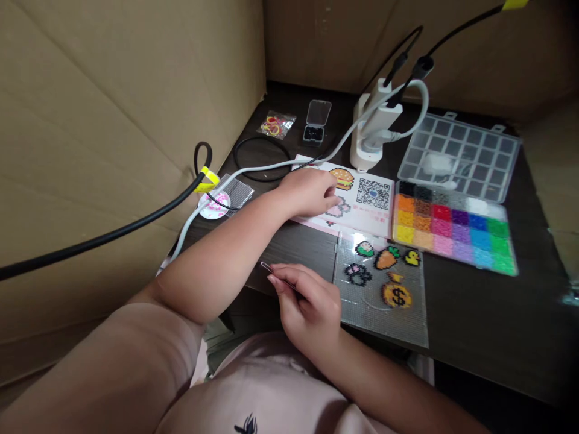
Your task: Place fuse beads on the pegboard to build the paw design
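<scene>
My left hand rests over a printed pattern sheet. One finger reaches to the pink paw picture, just below a burger picture; the hand holds nothing that I can see, and its other fingers are partly hidden. Between the thumb and fingers of my right hand is a thin pair of tweezers, tips toward the upper left. Beside that hand lies a clear pegboard bearing several bead designs, among them a carrot and a money bag.
A bead box sits at right, its lid laid back. Behind stand a white power strip and a small box of black beads. Cables cross the table's left side, over a dish of pink beads. Cardboard walls enclose the table.
</scene>
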Available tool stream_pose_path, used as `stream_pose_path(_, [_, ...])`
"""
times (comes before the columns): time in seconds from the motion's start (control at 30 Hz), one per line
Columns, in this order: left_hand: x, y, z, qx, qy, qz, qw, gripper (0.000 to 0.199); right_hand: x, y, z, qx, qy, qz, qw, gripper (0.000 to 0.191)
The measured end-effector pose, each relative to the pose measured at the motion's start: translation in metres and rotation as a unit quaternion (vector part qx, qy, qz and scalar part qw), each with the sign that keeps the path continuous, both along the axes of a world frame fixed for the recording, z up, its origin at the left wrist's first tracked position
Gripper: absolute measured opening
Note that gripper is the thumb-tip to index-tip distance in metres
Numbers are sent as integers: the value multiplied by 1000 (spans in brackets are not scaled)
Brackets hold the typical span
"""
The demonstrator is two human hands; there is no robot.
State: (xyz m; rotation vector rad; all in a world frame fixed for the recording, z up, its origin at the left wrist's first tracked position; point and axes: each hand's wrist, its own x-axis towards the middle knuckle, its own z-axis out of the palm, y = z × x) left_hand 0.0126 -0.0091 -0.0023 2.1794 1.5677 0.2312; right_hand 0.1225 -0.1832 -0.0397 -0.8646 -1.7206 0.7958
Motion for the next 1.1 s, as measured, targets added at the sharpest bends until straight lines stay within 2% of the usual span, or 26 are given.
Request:
stream_pose_path(0.23, [0,-1,2,0,7,-2,1000,26,-3,-1,-1,1,21,-1,1000,20])
stream_pose_path(0.4, [0,-1,3,0,17,-5,1000,29,14,-2,29,-17,33,-16,999,20])
stream_pose_path(0.5, [-1,1,2,0,26,1,1000,32,48,2,47,-2,13,-106,994,22])
stream_pose_path(0.57, [-1,2,1,-3,30,0,1000,32,78,6,50,14,-15,-179,984,24])
stream_pose_path(0.67, [-1,3,0,-6,44,4,999,35,118,9,44,6,-45,-225,973,21])
stream_pose_path(0.77, [0,3,1,-4,61,7,998,38,140,14,33,-33,-52,-205,977,13])
stream_pose_path(0.87, [0,3,3,-12,69,16,997,39,145,20,25,-43,-54,-174,982,11])
stream_pose_path(1.1, [2,3,5,-16,77,21,997,40,146,27,16,-48,-38,-166,984,14])
